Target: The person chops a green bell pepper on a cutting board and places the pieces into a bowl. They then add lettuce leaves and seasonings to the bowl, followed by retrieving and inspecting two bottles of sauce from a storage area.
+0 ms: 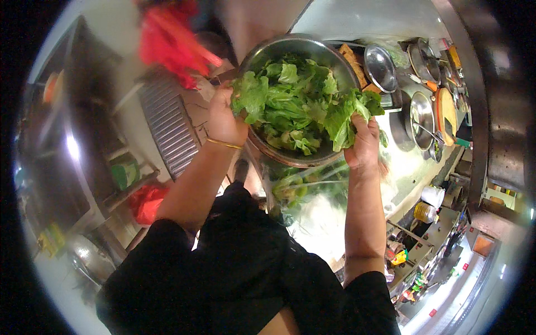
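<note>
A round metal bowl (341, 63) full of torn green leaf lettuce (293, 98) is in front of me. At the bowl's left rim, my left hand (228, 115) grips a frilly lettuce leaf (252, 93), which covers most of its fingers. Over the right rim, my right hand (363, 140) pinches another bunch of lettuce leaves (345, 121) between thumb and fingers. Below the bowl lies clear plastic (310, 180) with green produce under it.
Metal bowls (380, 69) and a round cutting board (444, 115) stand along the counter at right. A floor drain grate (169, 130) lies to the left. Red plastic bags (167, 42) appear blurred at upper left, with another red bag (146, 203) lower down.
</note>
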The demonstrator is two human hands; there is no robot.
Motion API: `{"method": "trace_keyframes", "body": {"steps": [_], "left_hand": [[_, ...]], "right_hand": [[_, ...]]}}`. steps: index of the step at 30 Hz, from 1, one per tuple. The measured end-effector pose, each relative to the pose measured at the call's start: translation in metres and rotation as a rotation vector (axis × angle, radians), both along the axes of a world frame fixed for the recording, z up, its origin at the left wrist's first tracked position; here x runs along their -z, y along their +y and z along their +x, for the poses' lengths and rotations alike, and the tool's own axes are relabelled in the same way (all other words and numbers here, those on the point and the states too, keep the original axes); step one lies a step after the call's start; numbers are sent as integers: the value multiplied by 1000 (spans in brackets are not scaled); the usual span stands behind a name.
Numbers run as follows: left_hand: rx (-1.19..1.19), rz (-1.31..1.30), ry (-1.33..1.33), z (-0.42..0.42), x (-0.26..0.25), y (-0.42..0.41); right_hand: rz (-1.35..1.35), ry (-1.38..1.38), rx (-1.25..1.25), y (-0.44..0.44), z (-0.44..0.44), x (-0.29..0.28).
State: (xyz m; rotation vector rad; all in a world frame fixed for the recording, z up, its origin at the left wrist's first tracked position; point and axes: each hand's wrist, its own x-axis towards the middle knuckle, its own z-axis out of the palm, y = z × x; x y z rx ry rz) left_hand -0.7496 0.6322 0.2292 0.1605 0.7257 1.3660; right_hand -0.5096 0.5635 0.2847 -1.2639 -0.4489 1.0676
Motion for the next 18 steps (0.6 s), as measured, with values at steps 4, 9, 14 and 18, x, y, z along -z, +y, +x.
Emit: {"method": "trace_keyframes", "body": {"steps": [4,9,14,18], "left_hand": [[65,-2,-140,-5,-4,4],[164,-58,-269,-27,-2,15],[257,-42,-374,-69,27,8],[337,-127,-550,-87,63,-14]], "right_hand": [[5,-98,-53,0,-1,4],[57,-617,-67,15,1,4],[57,-1076,-543,35,-20,-5],[256,-1801,-819,76,-50,16]]}}
